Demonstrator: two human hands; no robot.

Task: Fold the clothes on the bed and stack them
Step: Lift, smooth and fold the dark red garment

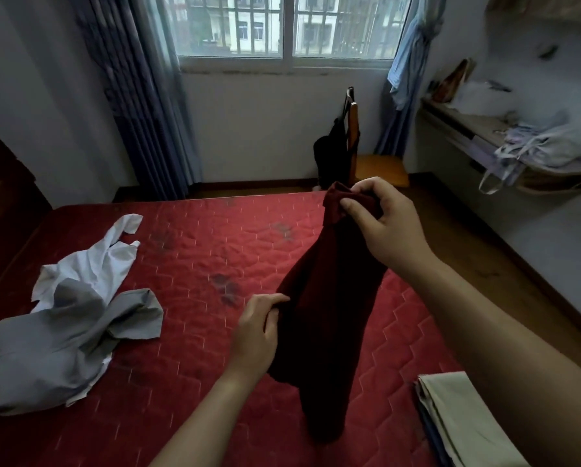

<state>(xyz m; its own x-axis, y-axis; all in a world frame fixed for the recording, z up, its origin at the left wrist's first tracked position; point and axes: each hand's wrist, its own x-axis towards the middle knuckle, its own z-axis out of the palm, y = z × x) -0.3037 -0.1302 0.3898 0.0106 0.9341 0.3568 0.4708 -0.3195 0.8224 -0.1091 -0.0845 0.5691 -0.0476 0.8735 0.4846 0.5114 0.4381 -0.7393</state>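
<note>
- Maroon garment (329, 315) hangs limp above the bed (198, 264); it looks soft and light.
- Right hand (380, 224) pinches its top; left hand (260, 335) grips a side edge.
- Corners or seams seem the best holds.

right hand (381, 224): raised; pinches bunched top of dark red garment (329, 315)
left hand (260, 332): lower; grips garment's left edge
garment: hangs between both hands above red quilted bed (198, 251)
bed, left: crumpled grey cloth (46, 348) w/ white cloth (93, 264) partly under it
bed, near right corner: folded beige piece (464, 419) atop stack
bkgd: window (289, 25); chair (370, 156)
</note>
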